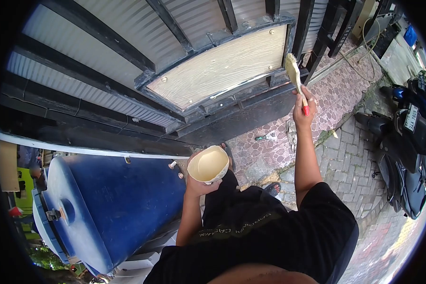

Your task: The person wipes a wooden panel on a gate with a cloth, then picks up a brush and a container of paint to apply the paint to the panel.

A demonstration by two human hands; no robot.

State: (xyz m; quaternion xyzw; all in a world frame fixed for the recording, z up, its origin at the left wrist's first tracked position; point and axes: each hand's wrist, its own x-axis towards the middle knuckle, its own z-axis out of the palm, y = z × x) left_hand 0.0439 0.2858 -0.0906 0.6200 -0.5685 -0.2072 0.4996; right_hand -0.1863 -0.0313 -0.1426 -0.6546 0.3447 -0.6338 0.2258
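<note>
My right hand [304, 108] is closed round the handle of a paintbrush [293, 71], whose red-tipped end sticks out below the fingers. Cream paint coats its bristles, which point up beside the right end of a wood-grain panel [222, 66]. That panel is cream-coloured, held by bolts at its corners and framed in black metal. Lower and to the left, my left hand [204, 186] grips a paint cup [208, 164] from below and the side. Cream paint shows inside the cup, and its opening faces up toward me.
Black metal gate bars [128, 47] surround the panel. A big blue tank [123, 199] stands close on my left. Parked motorcycles [402, 137] line the right side on grey paving [338, 163]. Patterned tiles [329, 94] lie below the gate, and a hose [371, 71] hangs at the upper right.
</note>
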